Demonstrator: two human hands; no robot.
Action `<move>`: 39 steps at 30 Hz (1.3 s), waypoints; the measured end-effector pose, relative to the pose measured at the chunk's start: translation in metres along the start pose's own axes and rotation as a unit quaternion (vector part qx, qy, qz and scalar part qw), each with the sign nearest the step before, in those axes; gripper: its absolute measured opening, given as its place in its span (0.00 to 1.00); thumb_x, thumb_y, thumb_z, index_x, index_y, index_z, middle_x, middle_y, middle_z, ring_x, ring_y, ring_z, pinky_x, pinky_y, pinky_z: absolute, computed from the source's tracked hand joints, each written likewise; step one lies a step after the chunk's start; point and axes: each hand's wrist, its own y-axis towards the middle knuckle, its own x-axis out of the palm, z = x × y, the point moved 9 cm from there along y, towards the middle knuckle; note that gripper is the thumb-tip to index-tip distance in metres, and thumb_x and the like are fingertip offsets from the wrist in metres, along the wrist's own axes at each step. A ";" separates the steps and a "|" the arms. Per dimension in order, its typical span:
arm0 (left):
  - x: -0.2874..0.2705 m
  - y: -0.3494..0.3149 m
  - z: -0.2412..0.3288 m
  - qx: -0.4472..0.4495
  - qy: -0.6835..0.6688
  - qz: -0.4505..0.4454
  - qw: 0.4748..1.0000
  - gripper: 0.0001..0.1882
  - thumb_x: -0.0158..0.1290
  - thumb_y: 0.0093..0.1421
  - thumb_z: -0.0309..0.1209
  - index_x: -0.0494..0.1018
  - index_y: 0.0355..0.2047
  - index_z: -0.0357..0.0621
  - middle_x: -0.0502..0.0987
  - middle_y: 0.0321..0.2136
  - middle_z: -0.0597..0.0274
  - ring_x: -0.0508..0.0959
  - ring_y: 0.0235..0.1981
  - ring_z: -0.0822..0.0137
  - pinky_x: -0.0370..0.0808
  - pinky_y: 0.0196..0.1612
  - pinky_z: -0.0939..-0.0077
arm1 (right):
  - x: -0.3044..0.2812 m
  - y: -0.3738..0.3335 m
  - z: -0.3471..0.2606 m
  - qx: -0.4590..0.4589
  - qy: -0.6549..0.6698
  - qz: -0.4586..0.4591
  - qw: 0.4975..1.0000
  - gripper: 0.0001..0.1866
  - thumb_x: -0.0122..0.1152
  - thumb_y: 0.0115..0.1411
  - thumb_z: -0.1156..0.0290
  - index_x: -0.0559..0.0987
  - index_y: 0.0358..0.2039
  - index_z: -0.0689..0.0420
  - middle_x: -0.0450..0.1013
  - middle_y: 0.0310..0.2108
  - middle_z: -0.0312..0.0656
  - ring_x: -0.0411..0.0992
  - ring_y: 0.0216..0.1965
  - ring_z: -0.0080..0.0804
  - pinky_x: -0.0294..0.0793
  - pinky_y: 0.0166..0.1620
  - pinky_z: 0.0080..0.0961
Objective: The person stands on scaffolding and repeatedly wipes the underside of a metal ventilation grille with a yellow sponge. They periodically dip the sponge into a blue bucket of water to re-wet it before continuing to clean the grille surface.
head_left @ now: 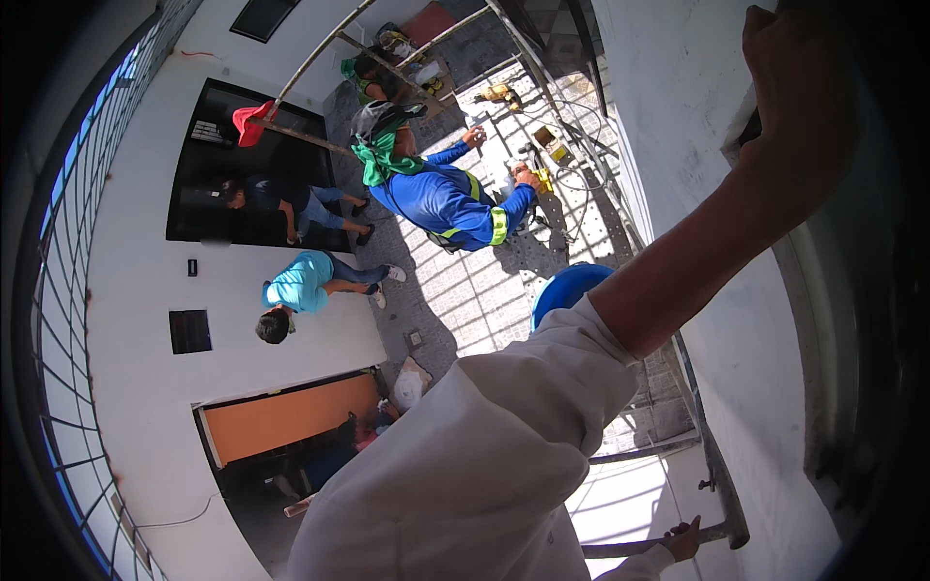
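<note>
My left arm, in a pale sleeve ending near the elbow, stretches across the view to the upper right. My left hand (790, 58) is bent and closed beside the white wall (697, 145). Shadow and the rim of the picture hide what its fingers hold, if anything. Low on the right, my right hand (684, 539) rests over a metal scaffold pipe (620, 548), its fingers curled at the pipe. A blue tub (567, 289) shows partly behind my left sleeve.
Below, a worker in blue (436, 198) bends over a yellow power tool (542, 181). Another yellow tool (499, 94) and cables lie nearby. A person in turquoise (300, 281) stands by the far wall. Scaffold rails (315, 58) carry a red cap (252, 123). Window bars (73, 387) line the left.
</note>
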 end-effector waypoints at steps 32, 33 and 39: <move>0.001 -0.071 -0.063 -0.144 -0.087 0.032 0.985 0.20 0.56 0.60 0.33 0.70 0.46 0.29 0.79 0.36 0.55 0.79 0.33 0.71 0.76 0.35 0.78 | 0.001 -0.035 -0.008 -0.066 0.131 -0.010 0.989 0.14 0.64 0.54 0.69 0.69 0.21 0.60 0.64 0.10 0.39 0.62 0.06 0.27 0.58 0.07 0.24; 0.001 -0.079 -0.066 -0.162 -0.101 0.032 0.981 0.20 0.56 0.60 0.33 0.70 0.46 0.29 0.79 0.36 0.54 0.79 0.33 0.71 0.77 0.35 0.78 | 0.000 -0.037 -0.009 -0.072 0.133 -0.010 0.989 0.14 0.64 0.54 0.69 0.69 0.21 0.60 0.64 0.10 0.39 0.62 0.06 0.27 0.58 0.07 0.23; -0.004 -0.095 -0.080 -0.185 -0.179 0.098 0.961 0.15 0.59 0.57 0.27 0.69 0.39 0.30 0.79 0.35 0.53 0.79 0.33 0.70 0.79 0.35 0.77 | 0.001 -0.032 -0.001 -0.032 0.134 -0.012 0.990 0.13 0.63 0.54 0.70 0.69 0.20 0.60 0.64 0.10 0.39 0.61 0.06 0.26 0.57 0.07 0.23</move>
